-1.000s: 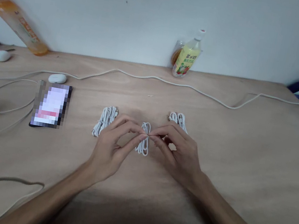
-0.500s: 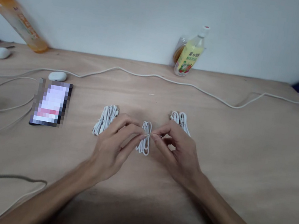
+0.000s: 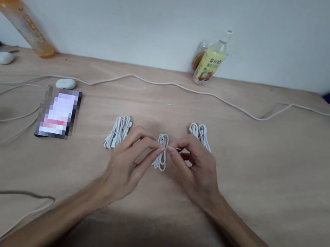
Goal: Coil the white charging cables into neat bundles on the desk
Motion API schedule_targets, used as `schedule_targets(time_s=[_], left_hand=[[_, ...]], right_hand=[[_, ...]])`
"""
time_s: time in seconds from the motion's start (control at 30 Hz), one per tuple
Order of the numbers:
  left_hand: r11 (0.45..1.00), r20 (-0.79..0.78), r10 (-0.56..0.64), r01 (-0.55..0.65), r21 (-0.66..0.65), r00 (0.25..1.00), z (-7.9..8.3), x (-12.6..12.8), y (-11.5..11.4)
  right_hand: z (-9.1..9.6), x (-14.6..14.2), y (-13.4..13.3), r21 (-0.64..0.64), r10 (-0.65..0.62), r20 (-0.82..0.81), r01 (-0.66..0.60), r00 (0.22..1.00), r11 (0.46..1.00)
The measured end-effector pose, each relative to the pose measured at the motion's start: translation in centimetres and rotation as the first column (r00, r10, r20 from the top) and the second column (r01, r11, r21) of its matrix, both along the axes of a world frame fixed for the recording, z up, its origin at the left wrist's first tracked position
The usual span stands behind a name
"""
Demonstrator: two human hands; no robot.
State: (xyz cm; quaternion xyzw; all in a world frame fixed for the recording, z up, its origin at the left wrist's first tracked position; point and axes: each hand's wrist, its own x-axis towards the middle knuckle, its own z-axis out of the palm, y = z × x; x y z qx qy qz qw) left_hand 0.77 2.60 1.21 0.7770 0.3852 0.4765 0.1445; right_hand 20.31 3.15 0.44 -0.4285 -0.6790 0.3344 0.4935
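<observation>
A small coiled white cable (image 3: 160, 157) lies on the wooden table (image 3: 259, 170) between my hands. My left hand (image 3: 127, 164) pinches the coil's waist from the left with thumb and fingers closed. From the right, my right hand (image 3: 195, 169) pinches a thin tie at the same waist. Another bundled white cable (image 3: 118, 131) rests just left of my left hand. A third bundle (image 3: 201, 133) lies behind my right hand, partly hidden by it.
A phone (image 3: 58, 113) lies at the left, with a white earbud case (image 3: 65, 83) behind it. A long white cord (image 3: 190, 90) crosses the table's back. A yellow drink bottle (image 3: 210, 59) stands by the wall; an orange bottle (image 3: 23, 22) leans at far left.
Both hands stay pinched on the middle coil with only slight finger shifts. The view has drifted a little.
</observation>
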Motion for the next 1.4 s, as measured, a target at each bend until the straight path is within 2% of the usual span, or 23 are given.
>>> schedule_targets(time_s=[0.13,0.3,0.43,0.53,0.8,0.9,0.97,1.07,1.13,1.23,1.3,1.4], left_hand=[[0.999,-0.026,-0.006,0.007,0.035,1.0,-0.1,-0.2,0.0],[1.0,0.011,-0.03,0.03,-0.009,0.999,0.1,-0.3,0.2],[0.999,-0.004,-0.029,0.029,0.015,1.0,0.0,-0.2,0.3],[1.0,-0.025,-0.014,0.014,0.019,1.0,-0.2,-0.3,0.2],[0.999,-0.054,0.012,-0.01,0.047,0.998,-0.2,-0.5,0.2],[0.999,-0.06,0.01,-0.007,0.052,0.998,-0.3,-0.5,0.2],[0.999,-0.066,0.005,-0.002,0.047,0.998,-0.3,-0.5,0.2],[1.0,-0.053,0.0,0.002,0.022,0.999,-0.4,-0.4,0.1],[1.0,-0.035,-0.005,0.005,-0.002,0.999,-0.3,-0.3,0.1],[0.999,0.008,-0.018,0.018,-0.032,1.0,-0.2,-0.1,0.0],[0.999,0.026,-0.025,0.026,-0.045,0.999,-0.1,-0.1,0.0],[0.998,0.019,-0.031,0.032,-0.049,0.999,-0.1,-0.2,0.1]], right_hand=[[0.6,0.0,-0.1,-0.177,0.029,-0.159,-0.057,0.987,0.983],[0.8,0.1,0.3,-0.4,0.049,-0.347,-0.194,0.937,0.896],[0.2,0.1,0.6,-0.463,0.04,-0.447,-0.269,0.894,0.845],[-0.3,0.1,0.7,-0.465,0.038,-0.44,-0.263,0.897,0.845],[-0.1,0.1,0.6,-0.368,0.047,-0.371,-0.194,0.927,0.909],[-0.1,0.2,0.5,-0.317,0.089,-0.312,-0.192,0.946,0.929],[-0.2,0.4,0.5,-0.242,0.111,-0.216,-0.164,0.97,0.956],[-0.3,0.8,0.6,-0.032,0.096,-0.007,-0.096,0.995,0.995],[-0.5,1.0,0.7,0.134,0.06,0.118,-0.076,0.991,0.988],[-0.6,1.2,0.7,0.332,-0.007,0.224,-0.069,0.975,0.941],[-0.7,1.2,0.6,0.392,-0.036,0.249,-0.067,0.968,0.917],[-0.6,1.1,0.6,0.361,-0.022,0.25,-0.072,0.968,0.93]])
